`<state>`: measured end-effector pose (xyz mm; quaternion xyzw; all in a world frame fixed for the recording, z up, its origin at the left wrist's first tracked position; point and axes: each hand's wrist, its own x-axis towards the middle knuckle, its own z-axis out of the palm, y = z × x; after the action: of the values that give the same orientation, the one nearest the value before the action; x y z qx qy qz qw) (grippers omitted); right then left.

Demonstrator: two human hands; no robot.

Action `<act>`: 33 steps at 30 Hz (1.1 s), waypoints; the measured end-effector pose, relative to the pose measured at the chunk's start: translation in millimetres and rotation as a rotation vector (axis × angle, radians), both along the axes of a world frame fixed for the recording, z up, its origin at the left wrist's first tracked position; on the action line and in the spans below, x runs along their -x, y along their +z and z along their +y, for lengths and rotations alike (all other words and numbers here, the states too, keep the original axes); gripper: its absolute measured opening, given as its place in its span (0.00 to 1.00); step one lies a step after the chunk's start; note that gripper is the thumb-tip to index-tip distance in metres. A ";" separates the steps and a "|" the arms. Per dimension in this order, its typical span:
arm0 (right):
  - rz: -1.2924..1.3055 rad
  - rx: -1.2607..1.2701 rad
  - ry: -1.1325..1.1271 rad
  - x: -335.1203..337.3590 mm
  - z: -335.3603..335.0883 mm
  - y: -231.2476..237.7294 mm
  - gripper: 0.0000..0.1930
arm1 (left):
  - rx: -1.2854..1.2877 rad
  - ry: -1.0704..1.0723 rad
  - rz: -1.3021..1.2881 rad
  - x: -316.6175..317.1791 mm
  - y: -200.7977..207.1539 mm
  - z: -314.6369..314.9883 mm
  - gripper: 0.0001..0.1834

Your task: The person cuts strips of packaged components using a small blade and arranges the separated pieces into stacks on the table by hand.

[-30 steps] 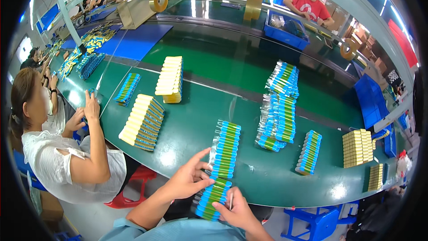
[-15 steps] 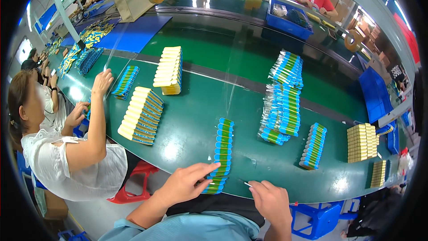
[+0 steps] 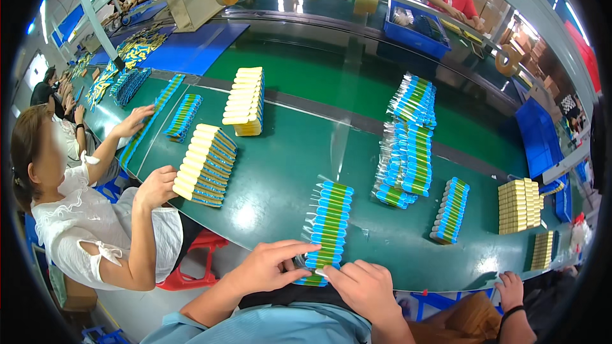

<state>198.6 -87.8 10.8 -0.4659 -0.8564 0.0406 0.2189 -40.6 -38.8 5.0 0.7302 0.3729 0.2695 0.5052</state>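
Note:
In front of me a row of overlapping blue-and-green pieces (image 3: 331,213) runs away from the table's near edge, with thin clear or silvery ends sticking out on its left. My left hand (image 3: 274,269) lies at the row's near left side, its index finger and thumb stretched apart and touching the pieces. On the other side my right hand (image 3: 363,285) is closed, pinching a small thin white-tipped piece (image 3: 321,272) against the near end of the row. The rest of that piece is hidden by my fingers.
Stacks of yellow-and-blue pieces (image 3: 205,164) stand left; blue-and-green bundles (image 3: 408,153) lie right of centre. A co-worker in white (image 3: 108,216) sits at my left, reaching to a long strip (image 3: 152,121). Another person's hand (image 3: 510,290) rests at the right edge.
My right hand has moved left onto the row's near end. The row now looks wider, its thin ends showing. The left co-worker's long strip is laid out; another person's hand has appeared at right.

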 end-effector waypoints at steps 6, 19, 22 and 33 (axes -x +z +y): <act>1.224 0.073 0.026 -9.6 -32.9 -17.7 0.12 | 0.021 -0.090 0.216 0.1 0.7 4.2 0.49; 1.356 0.343 -0.258 -0.2 -14.5 -33.7 0.22 | 0.264 -0.024 -0.724 -6.8 -20.4 6.0 0.77; 1.483 0.288 -0.436 -44.5 41.5 14.0 0.25 | -0.167 0.104 -0.283 17.0 -47.1 12.4 0.66; 0.512 -0.147 -1.146 -177.6 88.7 27.2 0.28 | -0.535 0.095 0.579 9.7 -19.4 16.0 0.30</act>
<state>376.2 0.9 38.0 -0.8100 -0.3918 -0.0317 0.4353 -50.3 -22.8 -14.4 0.8637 0.4499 0.1631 0.1582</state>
